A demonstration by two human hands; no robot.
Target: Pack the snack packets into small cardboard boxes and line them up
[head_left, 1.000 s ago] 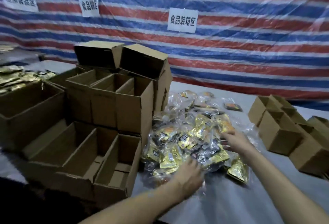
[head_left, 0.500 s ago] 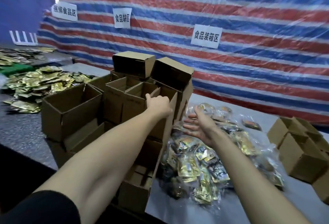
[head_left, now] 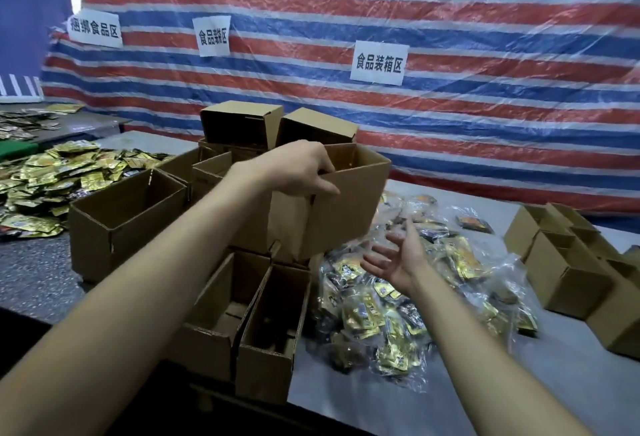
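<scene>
Head: box (head_left: pixel 346 208) in left hand (head_left: pixel 296 172)

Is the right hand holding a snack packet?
No, the right hand hovers open and empty above the bagged snack packets, while the left hand grips a cardboard box.

Part of the left grip (head_left: pixel 298 172) is hidden behind the rim of the cardboard box (head_left: pixel 346 214) it holds, and that box covers much of the stacked boxes (head_left: pixel 242 124) behind the grip. Under the right grip (head_left: pixel 398 257), print on the bagged snack packets (head_left: pixel 377 318) is too blurred to read. To its right, the row of boxes (head_left: pixel 568 276) is cut off at the edge.
</scene>
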